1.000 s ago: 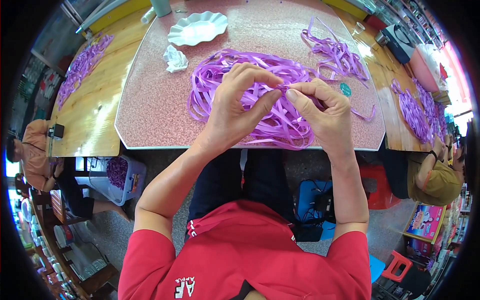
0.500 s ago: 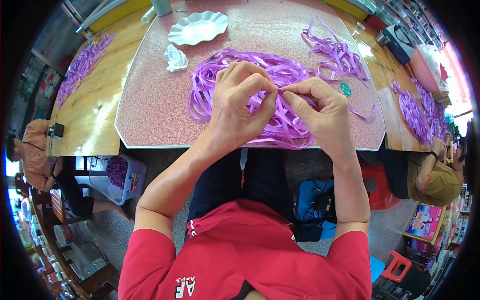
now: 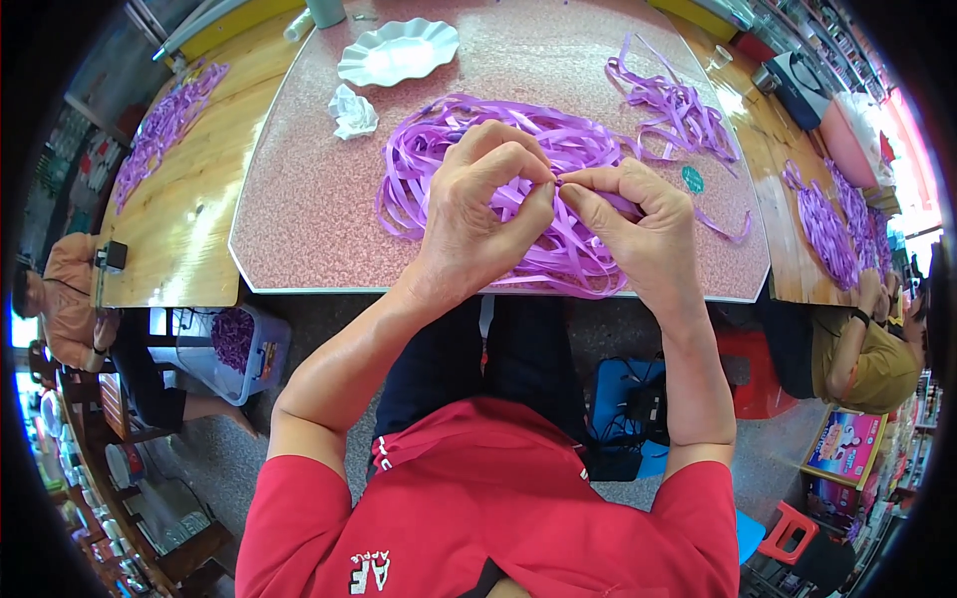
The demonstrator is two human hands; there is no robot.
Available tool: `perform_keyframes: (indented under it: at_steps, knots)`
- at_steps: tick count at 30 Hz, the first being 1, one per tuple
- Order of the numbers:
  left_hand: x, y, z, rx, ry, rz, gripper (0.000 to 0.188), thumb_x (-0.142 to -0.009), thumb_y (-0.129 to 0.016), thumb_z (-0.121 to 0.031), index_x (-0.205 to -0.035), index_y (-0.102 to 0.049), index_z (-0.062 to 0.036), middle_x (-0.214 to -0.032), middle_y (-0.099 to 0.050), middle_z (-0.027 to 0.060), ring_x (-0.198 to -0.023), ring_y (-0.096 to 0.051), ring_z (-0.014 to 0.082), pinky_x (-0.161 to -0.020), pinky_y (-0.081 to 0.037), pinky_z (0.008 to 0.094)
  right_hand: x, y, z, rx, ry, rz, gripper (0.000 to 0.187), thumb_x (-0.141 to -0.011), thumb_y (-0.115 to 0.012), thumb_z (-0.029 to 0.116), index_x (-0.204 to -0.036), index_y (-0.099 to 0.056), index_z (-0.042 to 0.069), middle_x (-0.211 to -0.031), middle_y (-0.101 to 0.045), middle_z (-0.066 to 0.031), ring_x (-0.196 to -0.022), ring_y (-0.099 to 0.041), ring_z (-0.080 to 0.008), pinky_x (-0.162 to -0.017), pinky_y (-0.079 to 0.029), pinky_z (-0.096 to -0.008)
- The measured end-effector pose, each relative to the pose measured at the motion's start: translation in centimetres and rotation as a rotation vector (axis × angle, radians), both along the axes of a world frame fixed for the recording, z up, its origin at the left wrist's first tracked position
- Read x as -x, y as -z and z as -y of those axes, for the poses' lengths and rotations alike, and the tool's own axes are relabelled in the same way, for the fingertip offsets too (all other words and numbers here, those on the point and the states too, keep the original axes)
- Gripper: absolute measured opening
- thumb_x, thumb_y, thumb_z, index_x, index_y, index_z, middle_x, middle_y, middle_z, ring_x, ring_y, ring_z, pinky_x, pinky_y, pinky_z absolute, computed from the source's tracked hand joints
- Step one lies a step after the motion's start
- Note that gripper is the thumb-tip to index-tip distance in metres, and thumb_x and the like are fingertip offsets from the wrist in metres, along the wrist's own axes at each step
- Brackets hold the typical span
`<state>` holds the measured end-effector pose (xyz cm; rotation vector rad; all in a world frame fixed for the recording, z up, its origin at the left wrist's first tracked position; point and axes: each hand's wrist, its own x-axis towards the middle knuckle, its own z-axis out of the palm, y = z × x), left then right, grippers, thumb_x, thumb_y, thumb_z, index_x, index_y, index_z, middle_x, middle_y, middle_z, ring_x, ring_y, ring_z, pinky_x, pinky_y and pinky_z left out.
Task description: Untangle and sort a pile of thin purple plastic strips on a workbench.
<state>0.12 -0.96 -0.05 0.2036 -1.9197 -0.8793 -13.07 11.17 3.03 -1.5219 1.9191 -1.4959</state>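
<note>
A large loose heap of purple ribbon (image 3: 588, 261) lies on the pink speckled table (image 3: 299, 219) right in front of me. Above it my left hand (image 3: 486, 204) and my right hand (image 3: 638, 224) meet, thumb and forefinger of each pinched together. Between the fingertips shows a small dark purple bit of ribbon, perhaps a knot; its exact form is too small to tell. From my right fingers a purple strand runs back over the heap. Part of the heap is hidden behind both hands.
A white scalloped dish (image 3: 399, 55) and crumpled white tissue (image 3: 353, 112) lie far left. A smaller ribbon tangle (image 3: 678, 112) and a green round piece (image 3: 693, 179) are at right. People sit at both side tables, which hold more ribbon. Below left stands a plastic bin (image 3: 264, 354).
Both hands keep their pinch at nearly the same spot, with only slight finger movement. The view has shifted a little.
</note>
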Motion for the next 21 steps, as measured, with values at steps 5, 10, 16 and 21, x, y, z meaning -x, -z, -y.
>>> perform_keyframes:
  at_steps: [5, 10, 16, 21]
  knots:
    - [-0.2, 0.0, 0.1, -0.075, 0.051, 0.000, 0.009, -0.073, -0.067, 0.000, -0.079, -0.060, -0.0023, -0.086, -0.062, 0.0086, -0.086, -0.063, 0.0236, -0.080, -0.047, 0.0352, -0.1, 0.0, 0.0, 0.020, -0.012, -0.037, 0.014, -0.084, -0.074, 0.005, -0.098, -0.076, 0.004, -0.077, -0.059, 0.0056, -0.063, -0.044, 0.0001, -0.053, -0.031, -0.0175]
    - [-0.3, 0.0, 0.2, -0.084, 0.058, 0.008, 0.008, -0.074, -0.066, 0.000, -0.079, -0.060, -0.0013, -0.085, -0.062, 0.0093, -0.085, -0.063, 0.0237, -0.080, -0.047, 0.0347, -0.1, -0.5, 0.0, -0.014, -0.004, 0.016, 0.014, -0.083, -0.075, 0.008, -0.096, -0.075, 0.002, -0.080, -0.067, -0.0052, -0.076, -0.061, -0.0105, -0.067, -0.047, -0.0248]
    - [-0.6, 0.1, 0.3, -0.151, 0.084, 0.068, 0.015, -0.076, -0.067, -0.006, -0.090, -0.062, -0.0041, -0.090, -0.062, 0.0090, -0.093, -0.061, 0.0255, -0.088, -0.043, 0.0367, 0.5, -0.1, -0.3, 0.008, -0.045, 0.109, 0.012, -0.087, -0.071, 0.005, -0.099, -0.074, 0.002, -0.080, -0.059, 0.0049, -0.067, -0.046, -0.0002, -0.057, -0.033, -0.0173]
    - [-0.3, -0.9, 0.5, 0.408, -0.100, 0.126, 0.023, -0.079, -0.073, -0.019, -0.096, -0.062, -0.0093, -0.098, -0.061, 0.0049, -0.108, -0.056, 0.0236, -0.102, -0.031, 0.0435, 0.7, -0.3, -0.4, 0.042, -0.067, -0.018, 0.011, -0.087, -0.069, 0.004, -0.097, -0.073, -0.002, -0.078, -0.059, 0.0005, -0.067, -0.050, -0.0044, -0.058, -0.038, -0.0206]
